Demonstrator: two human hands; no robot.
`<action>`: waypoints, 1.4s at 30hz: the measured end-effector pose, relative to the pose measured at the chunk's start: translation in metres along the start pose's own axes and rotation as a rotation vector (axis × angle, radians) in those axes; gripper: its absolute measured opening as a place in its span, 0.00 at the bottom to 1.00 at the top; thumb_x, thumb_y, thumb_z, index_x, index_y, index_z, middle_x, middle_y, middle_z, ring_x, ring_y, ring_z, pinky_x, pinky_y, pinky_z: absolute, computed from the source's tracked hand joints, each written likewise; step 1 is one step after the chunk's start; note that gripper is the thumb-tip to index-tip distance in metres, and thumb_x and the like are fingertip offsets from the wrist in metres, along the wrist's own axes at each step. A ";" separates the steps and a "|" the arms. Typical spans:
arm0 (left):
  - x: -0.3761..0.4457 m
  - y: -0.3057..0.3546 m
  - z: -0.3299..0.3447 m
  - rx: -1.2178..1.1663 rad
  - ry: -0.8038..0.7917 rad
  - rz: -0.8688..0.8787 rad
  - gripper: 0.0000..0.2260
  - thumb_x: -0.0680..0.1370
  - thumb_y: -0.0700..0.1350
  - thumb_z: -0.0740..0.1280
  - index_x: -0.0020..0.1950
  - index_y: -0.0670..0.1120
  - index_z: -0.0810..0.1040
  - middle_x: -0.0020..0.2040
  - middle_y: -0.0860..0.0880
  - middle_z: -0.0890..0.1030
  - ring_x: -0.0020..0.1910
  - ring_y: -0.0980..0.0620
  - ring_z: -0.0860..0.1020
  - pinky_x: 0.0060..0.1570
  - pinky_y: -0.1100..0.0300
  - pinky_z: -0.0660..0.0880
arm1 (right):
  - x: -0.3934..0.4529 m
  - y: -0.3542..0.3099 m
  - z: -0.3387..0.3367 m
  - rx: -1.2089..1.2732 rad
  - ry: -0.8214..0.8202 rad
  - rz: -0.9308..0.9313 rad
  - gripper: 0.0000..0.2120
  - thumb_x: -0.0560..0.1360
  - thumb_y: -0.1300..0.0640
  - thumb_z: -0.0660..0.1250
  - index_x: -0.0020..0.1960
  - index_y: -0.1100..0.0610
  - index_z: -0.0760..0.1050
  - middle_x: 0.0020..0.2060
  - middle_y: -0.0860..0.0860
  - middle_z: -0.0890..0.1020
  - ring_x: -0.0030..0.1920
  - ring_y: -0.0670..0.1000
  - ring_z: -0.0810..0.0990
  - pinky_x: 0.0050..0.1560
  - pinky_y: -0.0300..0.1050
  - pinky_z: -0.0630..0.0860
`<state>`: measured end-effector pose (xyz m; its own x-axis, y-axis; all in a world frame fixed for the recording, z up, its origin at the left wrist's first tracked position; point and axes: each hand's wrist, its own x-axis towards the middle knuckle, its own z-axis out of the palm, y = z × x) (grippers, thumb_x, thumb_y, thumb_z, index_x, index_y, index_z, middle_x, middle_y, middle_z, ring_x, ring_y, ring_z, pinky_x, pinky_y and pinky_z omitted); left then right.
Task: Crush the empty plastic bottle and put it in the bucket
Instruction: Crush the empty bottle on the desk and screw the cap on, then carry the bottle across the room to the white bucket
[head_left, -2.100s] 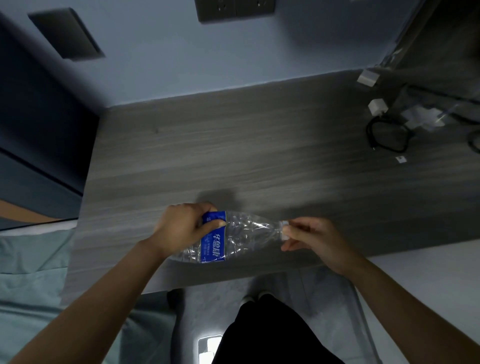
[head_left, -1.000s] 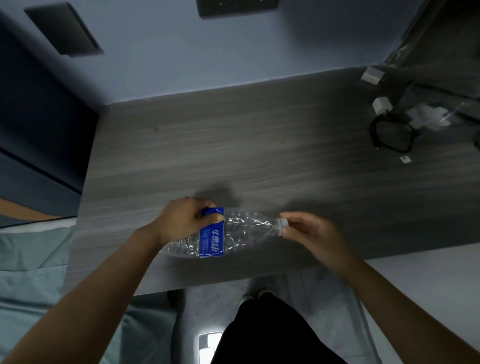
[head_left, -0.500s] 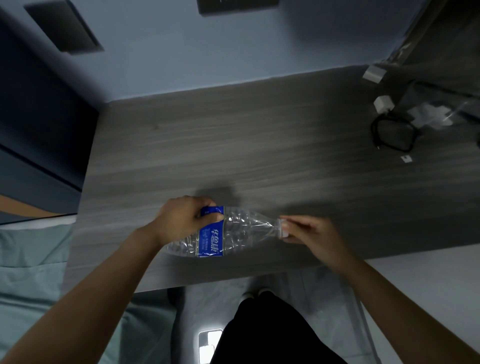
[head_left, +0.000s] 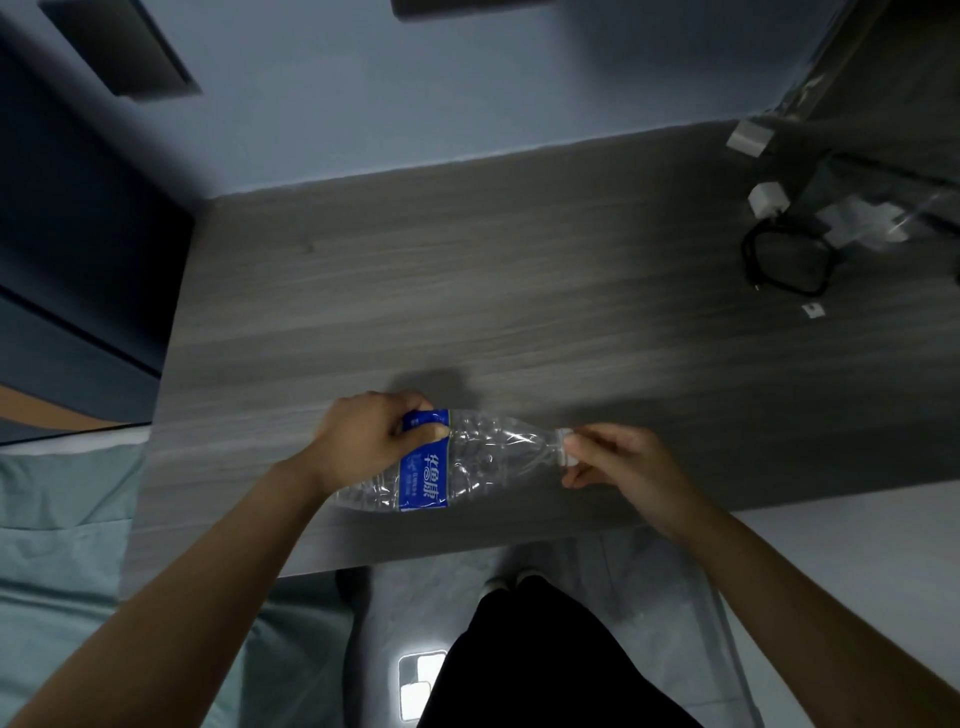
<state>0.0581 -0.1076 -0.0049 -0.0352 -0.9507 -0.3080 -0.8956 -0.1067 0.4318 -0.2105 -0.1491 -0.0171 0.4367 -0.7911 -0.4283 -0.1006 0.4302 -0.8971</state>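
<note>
Desk (head_left: 519, 291): grey wood-grain top, set against a blue wall.
Plastic bottle (head_left: 467, 467): clear, dented, blue label — lying sideways near the desk's front edge, held at both ends.
Left hand (head_left: 371, 439): clenched around the bottle's body at the label.
Right hand (head_left: 623, 465): fingers pinched on the white cap (head_left: 563, 448).
Black cable (head_left: 784, 265): coiled — far right of desk.
</note>
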 end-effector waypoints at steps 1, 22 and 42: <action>0.000 0.000 0.000 0.006 0.012 0.009 0.12 0.74 0.56 0.63 0.52 0.51 0.76 0.42 0.48 0.84 0.38 0.51 0.80 0.42 0.55 0.75 | 0.001 0.000 0.000 0.014 0.006 0.025 0.08 0.73 0.65 0.64 0.37 0.59 0.78 0.25 0.51 0.79 0.24 0.45 0.79 0.28 0.34 0.78; -0.001 -0.003 0.008 0.003 0.069 -0.008 0.12 0.75 0.58 0.62 0.50 0.52 0.76 0.41 0.49 0.83 0.35 0.54 0.77 0.37 0.58 0.71 | 0.006 -0.001 0.004 0.117 0.073 0.028 0.10 0.71 0.70 0.64 0.52 0.63 0.74 0.37 0.56 0.79 0.29 0.46 0.82 0.36 0.35 0.81; -0.047 0.028 0.012 -0.248 -0.177 -0.051 0.07 0.73 0.45 0.68 0.45 0.42 0.77 0.43 0.42 0.82 0.40 0.44 0.80 0.42 0.52 0.75 | -0.068 0.030 -0.049 -0.045 0.192 0.159 0.12 0.76 0.62 0.58 0.56 0.66 0.74 0.45 0.58 0.80 0.40 0.52 0.79 0.37 0.30 0.78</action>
<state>0.0291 -0.0624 0.0118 -0.0890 -0.8794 -0.4678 -0.7634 -0.2414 0.5991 -0.2868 -0.1041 -0.0200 0.2346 -0.7847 -0.5737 -0.1959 0.5399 -0.8186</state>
